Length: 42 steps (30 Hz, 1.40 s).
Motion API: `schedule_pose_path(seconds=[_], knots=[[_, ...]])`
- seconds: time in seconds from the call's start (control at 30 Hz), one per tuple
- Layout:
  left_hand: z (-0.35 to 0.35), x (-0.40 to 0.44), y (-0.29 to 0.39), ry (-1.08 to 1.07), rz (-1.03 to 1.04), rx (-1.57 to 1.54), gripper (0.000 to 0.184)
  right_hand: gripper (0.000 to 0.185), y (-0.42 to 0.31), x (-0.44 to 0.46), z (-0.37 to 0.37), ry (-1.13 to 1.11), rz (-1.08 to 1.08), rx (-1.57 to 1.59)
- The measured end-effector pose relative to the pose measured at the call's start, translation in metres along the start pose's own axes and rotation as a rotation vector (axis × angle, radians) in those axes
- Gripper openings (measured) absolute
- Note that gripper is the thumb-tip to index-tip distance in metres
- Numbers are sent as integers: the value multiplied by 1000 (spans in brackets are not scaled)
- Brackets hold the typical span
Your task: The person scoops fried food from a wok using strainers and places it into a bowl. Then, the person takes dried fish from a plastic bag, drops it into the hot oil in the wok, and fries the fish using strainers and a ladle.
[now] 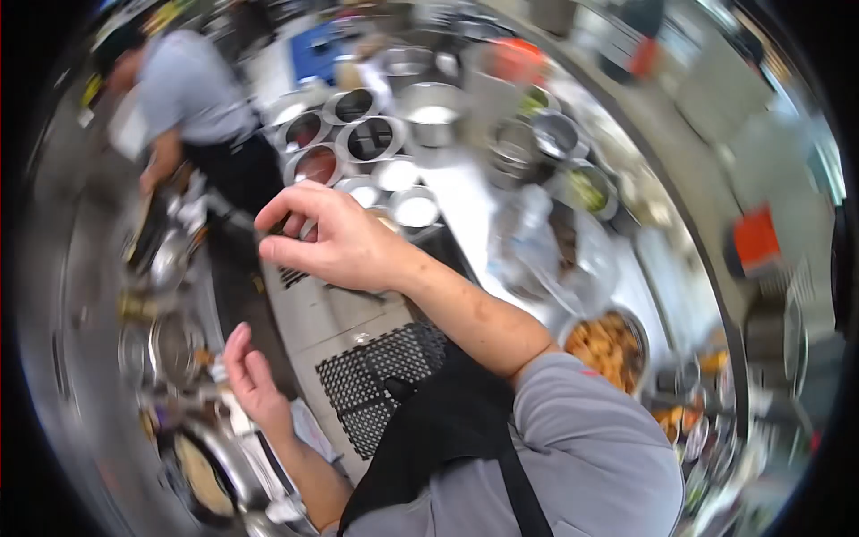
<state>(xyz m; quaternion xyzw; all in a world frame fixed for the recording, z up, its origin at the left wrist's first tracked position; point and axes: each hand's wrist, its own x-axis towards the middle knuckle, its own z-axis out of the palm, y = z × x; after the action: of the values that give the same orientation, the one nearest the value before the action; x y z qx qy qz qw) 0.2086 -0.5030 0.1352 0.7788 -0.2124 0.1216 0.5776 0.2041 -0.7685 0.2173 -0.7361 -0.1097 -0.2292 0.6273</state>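
Observation:
My right hand (335, 234) reaches across the middle of the view above the floor. Its fingers are loosely curled, the thumb stands apart from the index finger, and I see nothing held. Beyond it are several round metal containers, one with red contents (318, 166). My left hand (258, 383) is lower at the left, with fingers stretched and slightly apart, holding nothing. It is nearest the cooking side, where a pan with pale contents (199, 474) sits below it. Motion blur smears much of the scene.
Another person (201, 98) in a grey shirt bends over the cooking line at upper left. On the steel counter (465, 192) stand a clear plastic bag (555, 246) and a bowl of orange-brown pieces (608, 349). A black perforated mat (380, 371) lies on the floor.

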Motion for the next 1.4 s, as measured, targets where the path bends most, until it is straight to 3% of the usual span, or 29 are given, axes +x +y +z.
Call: schedule_pose_path(seconds=[0.1, 0.17, 0.23, 0.3, 0.37, 0.4, 0.47, 0.5, 0.6, 0.7, 0.77, 0.8, 0.97, 1.07, 1.1, 1.17, 1.27, 1.33, 1.4], knots=[[92, 8, 0, -392, -49, -215, 32, 30, -13, -58, -73, 18, -100, -109], [151, 0, 16, -567, -106, -339, 39, 27, -38, -110, -119, 26, 49, -161], [212, -9, 27, -676, -137, -475, 48, 24, -38, -162, -151, 197, 219, 31], [270, -17, 31, -758, -283, -566, 71, 22, -14, -197, -172, 418, 400, 92], [320, -20, 41, -877, -496, -544, 93, 26, 22, -222, -194, 566, 594, -100], [347, -26, 38, -901, -554, -468, 83, 28, 61, -239, -208, 644, 631, -184], [386, -27, 8, -1084, -702, -655, 64, 30, 97, -253, -226, 638, 744, -328], [385, -29, 10, -982, -831, -775, 40, 31, 115, -258, -236, 630, 855, -473], [350, -13, 15, -786, -776, -951, 25, 37, 156, -259, -259, 361, 845, -756], [328, 2, 27, -630, -723, -842, 27, 46, 160, -227, -251, 66, 578, -956], [329, 9, 19, -681, -559, -722, 25, 47, 171, -204, -248, -153, 417, -1060], [332, 9, 21, -681, -470, -680, 23, 50, 187, -195, -248, -232, 511, -1034], [335, 14, 36, -746, -337, -564, 20, 67, 202, -184, -269, -352, 534, -1085], [336, 14, 33, -769, -281, -552, 19, 67, 194, -183, -277, -420, 815, -1047], [336, 14, 33, -787, -236, -495, 17, 67, 195, -183, -280, -421, 816, -1046], [337, 13, 32, -806, -188, -440, 15, 70, 196, -182, -290, -487, 1093, -808], [335, 4, 35, -852, -98, -315, 15, 79, 205, -205, -292, -413, 683, -920], [333, -2, 36, -852, -68, -318, 15, 81, 211, -222, -286, -406, 684, -977], [329, -2, 38, -867, -105, -304, 15, 87, 217, -237, -282, -244, 464, -1052]])
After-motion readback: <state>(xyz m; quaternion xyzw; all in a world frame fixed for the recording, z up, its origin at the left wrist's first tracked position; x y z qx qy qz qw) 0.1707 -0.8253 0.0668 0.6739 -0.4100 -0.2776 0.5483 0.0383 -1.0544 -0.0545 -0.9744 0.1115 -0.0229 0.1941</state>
